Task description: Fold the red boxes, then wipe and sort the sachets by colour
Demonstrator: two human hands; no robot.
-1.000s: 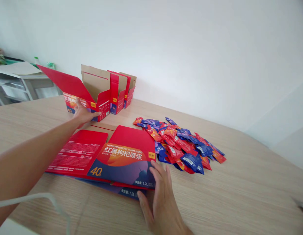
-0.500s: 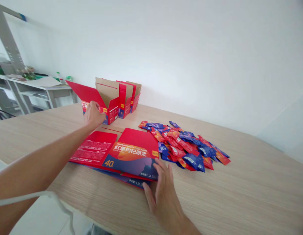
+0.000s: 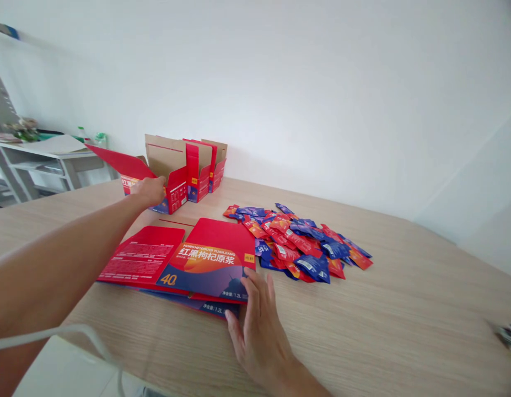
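My left hand [image 3: 150, 191] reaches far across the table and grips the front wall of an opened red carton [image 3: 168, 175], whose red lid flap sticks out to the left. My right hand [image 3: 259, 325] lies flat on the wooden table [image 3: 404, 309], fingers spread, its fingertips touching the near right corner of a stack of flattened red and purple cartons [image 3: 189, 262]. Right of that stack lies a heap of several red and blue sachets [image 3: 296, 240].
Two more opened red cartons [image 3: 205, 165] stand behind the first one, against the white wall. A grey shelf unit [image 3: 40, 160] with paper and small items stands at the far left. A white cord [image 3: 81, 336] hangs near my left arm.
My left hand moved from the carton's base up to its front wall and closed on it. The carton's lid flap has tilted lower. My right hand stayed at the flat stack's corner.
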